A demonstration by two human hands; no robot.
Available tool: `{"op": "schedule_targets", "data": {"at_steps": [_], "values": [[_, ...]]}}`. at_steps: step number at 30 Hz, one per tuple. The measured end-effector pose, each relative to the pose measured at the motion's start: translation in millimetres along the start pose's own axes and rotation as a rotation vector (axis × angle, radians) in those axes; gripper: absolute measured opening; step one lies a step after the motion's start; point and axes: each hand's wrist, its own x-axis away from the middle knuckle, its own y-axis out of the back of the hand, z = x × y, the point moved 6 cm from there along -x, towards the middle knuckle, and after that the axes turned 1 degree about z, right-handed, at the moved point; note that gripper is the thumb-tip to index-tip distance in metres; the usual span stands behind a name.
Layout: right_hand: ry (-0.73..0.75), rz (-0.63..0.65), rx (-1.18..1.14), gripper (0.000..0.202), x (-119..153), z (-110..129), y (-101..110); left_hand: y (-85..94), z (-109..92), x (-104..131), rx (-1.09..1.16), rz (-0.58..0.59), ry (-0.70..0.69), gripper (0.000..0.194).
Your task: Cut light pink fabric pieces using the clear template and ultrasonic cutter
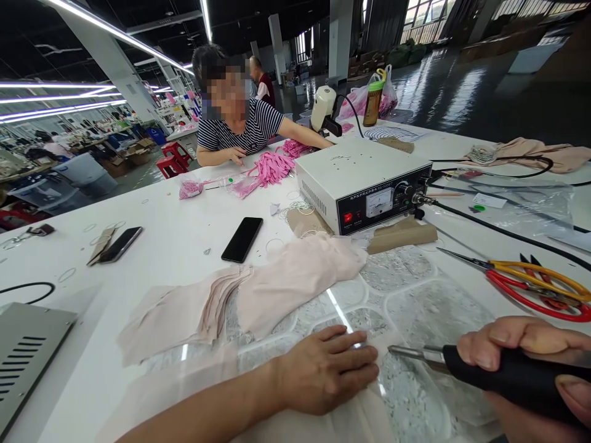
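My left hand (327, 372) lies flat, fingers stretched out, pressing a sheer pale pink fabric (355, 415) onto a clear patterned mat (410, 277). In my right hand (517, 351) is a handpiece (503, 369) with a black handle and a slim metal tip. That tip points left, at the fabric's edge just right of my left fingertips; whether it touches cannot be made out. Beyond my left hand are a layered stack of pale pink fabric pieces (170, 314) and a bunched pale pink piece (300, 277).
A control box (364, 166) with a dial and cables stands ahead. Scissors with orange and red handles (545, 283) lie at right. Two phones (242, 239) (120, 244) lie on the table. A grey vented box (32, 357) is at left. Across sits a co-worker (240, 126) near pink strips (274, 167).
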Motion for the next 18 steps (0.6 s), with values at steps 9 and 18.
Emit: {"op": "schedule_targets", "data": {"at_steps": [9, 18], "values": [[0.047, 0.097, -0.018, 0.013, -3, -7, 10, -2.9, -1, -1, 0.004, 0.023, 0.006, 0.023], [0.069, -0.056, -0.097, 0.016, -5, 8, -6, 21.8, -6, -5, 0.050, -0.001, 0.032, 0.028]]}}
